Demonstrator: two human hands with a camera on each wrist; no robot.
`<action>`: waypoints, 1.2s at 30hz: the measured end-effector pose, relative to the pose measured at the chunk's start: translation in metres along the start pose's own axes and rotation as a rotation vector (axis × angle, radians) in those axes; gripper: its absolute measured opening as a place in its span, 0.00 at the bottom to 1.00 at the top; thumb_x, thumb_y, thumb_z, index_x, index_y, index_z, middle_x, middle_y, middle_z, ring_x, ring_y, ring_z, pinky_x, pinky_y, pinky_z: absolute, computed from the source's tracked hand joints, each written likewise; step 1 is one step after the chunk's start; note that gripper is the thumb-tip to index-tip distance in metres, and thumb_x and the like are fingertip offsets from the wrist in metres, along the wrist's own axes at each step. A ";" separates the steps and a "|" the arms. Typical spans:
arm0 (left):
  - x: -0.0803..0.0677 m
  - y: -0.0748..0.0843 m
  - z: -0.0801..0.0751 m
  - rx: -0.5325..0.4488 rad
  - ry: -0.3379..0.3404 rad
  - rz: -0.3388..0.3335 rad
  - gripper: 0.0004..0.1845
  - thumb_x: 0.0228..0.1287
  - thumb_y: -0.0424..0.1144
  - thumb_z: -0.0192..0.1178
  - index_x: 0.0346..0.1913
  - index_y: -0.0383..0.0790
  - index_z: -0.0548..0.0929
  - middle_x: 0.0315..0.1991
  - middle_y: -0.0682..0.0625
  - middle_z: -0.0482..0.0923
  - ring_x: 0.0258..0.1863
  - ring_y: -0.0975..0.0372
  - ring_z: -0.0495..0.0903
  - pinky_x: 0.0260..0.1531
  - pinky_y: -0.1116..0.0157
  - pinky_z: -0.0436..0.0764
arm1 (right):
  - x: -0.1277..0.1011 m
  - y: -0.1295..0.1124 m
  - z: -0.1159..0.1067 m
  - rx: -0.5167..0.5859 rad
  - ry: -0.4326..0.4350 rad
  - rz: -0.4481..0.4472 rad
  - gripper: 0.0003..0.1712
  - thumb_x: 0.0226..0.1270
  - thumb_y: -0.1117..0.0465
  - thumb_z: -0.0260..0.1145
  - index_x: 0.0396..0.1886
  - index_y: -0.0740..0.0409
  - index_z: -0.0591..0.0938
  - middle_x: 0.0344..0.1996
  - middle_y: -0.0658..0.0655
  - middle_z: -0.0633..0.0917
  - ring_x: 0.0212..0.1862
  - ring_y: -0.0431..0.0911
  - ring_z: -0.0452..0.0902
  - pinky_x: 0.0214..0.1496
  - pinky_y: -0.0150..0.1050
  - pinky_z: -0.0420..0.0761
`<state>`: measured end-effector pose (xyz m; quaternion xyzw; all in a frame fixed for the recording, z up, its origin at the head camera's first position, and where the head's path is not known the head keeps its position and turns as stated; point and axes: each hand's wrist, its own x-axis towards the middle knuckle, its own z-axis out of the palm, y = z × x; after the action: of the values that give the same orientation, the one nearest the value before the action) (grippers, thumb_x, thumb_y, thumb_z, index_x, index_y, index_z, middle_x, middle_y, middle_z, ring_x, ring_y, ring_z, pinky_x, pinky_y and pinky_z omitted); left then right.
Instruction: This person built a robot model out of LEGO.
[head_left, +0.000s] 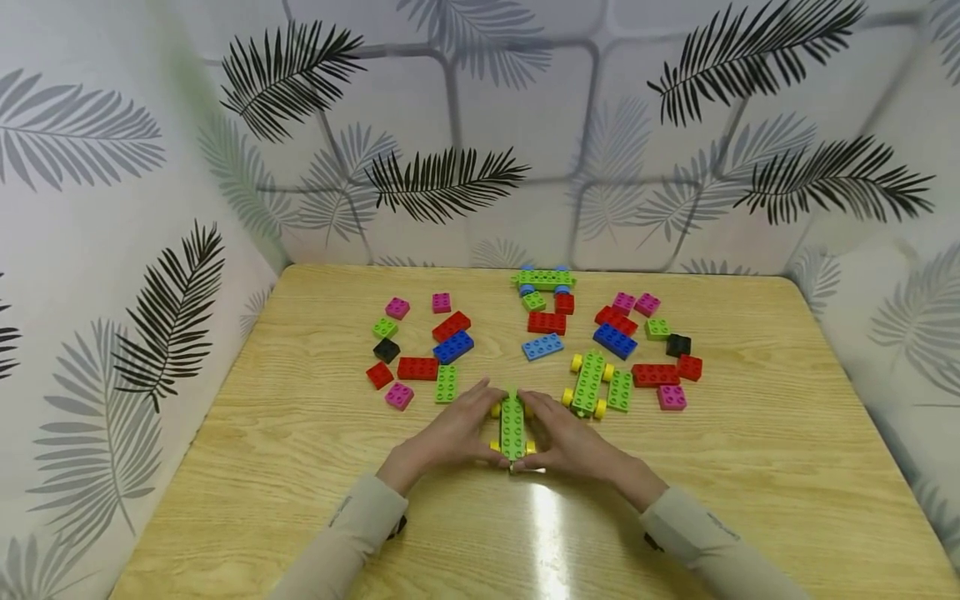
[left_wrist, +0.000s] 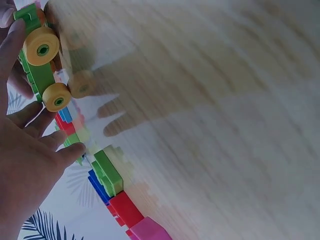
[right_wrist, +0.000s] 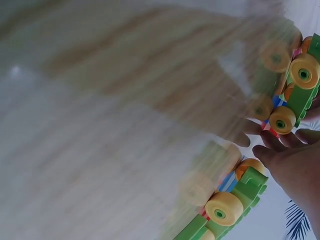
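A green toy car base (head_left: 512, 427) with yellow wheels lies lengthwise near the middle of the table. My left hand (head_left: 456, 427) holds it from the left, thumb at the near end and fingertips at the far end. From the other side my right hand (head_left: 576, 435) grips the same two ends. In the left wrist view, the car base (left_wrist: 44, 75) shows its side wheels, with the left hand (left_wrist: 25, 160) around it. A second green car base (head_left: 589, 382) with yellow wheels stands just right of my right fingers, beside a flat green brick (head_left: 619, 390).
Left of centre lie several loose bricks, among them a red one (head_left: 417, 368) and a blue one (head_left: 453, 347). More sit at the right, including a red brick (head_left: 656, 375) and a black one (head_left: 678, 345). A blue-wheeled green car base (head_left: 544, 279) stands at the back edge.
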<state>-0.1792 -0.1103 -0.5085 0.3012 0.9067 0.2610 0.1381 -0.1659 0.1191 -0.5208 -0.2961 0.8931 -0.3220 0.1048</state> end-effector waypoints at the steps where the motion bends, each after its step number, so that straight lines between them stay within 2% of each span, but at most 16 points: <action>1: 0.000 0.000 0.000 0.002 0.001 0.004 0.51 0.46 0.56 0.75 0.70 0.40 0.62 0.70 0.46 0.62 0.75 0.51 0.45 0.69 0.52 0.54 | 0.000 0.000 0.000 0.002 -0.001 0.000 0.61 0.50 0.37 0.73 0.75 0.60 0.56 0.71 0.62 0.62 0.71 0.56 0.57 0.69 0.53 0.61; 12: -0.004 0.004 0.001 -0.018 -0.009 -0.015 0.51 0.45 0.56 0.75 0.70 0.43 0.62 0.70 0.47 0.61 0.75 0.53 0.43 0.70 0.52 0.53 | 0.000 0.003 0.000 0.032 0.016 -0.027 0.59 0.47 0.36 0.75 0.72 0.61 0.62 0.67 0.61 0.67 0.68 0.56 0.61 0.67 0.54 0.63; 18: -0.007 0.005 0.003 -0.014 -0.001 0.003 0.50 0.45 0.56 0.75 0.69 0.41 0.63 0.69 0.46 0.64 0.75 0.51 0.44 0.70 0.51 0.53 | 0.000 0.005 0.002 0.050 0.017 -0.028 0.58 0.46 0.37 0.76 0.70 0.62 0.63 0.65 0.62 0.68 0.68 0.57 0.61 0.68 0.54 0.62; 26: -0.010 0.010 0.006 -0.009 -0.006 0.001 0.50 0.45 0.56 0.75 0.69 0.43 0.63 0.69 0.47 0.63 0.75 0.51 0.45 0.69 0.50 0.54 | -0.005 0.003 0.004 0.090 0.002 0.019 0.57 0.45 0.38 0.77 0.68 0.62 0.63 0.64 0.62 0.69 0.67 0.57 0.62 0.66 0.54 0.64; 36: -0.013 0.013 0.005 0.010 -0.007 -0.004 0.50 0.45 0.56 0.75 0.69 0.43 0.62 0.68 0.47 0.64 0.75 0.50 0.46 0.69 0.52 0.55 | -0.005 0.001 0.002 0.102 -0.007 -0.004 0.56 0.44 0.39 0.78 0.67 0.62 0.64 0.62 0.62 0.70 0.65 0.57 0.63 0.65 0.55 0.65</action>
<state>-0.1608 -0.1077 -0.5045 0.3011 0.9081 0.2550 0.1401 -0.1616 0.1210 -0.5232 -0.2931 0.8746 -0.3664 0.1225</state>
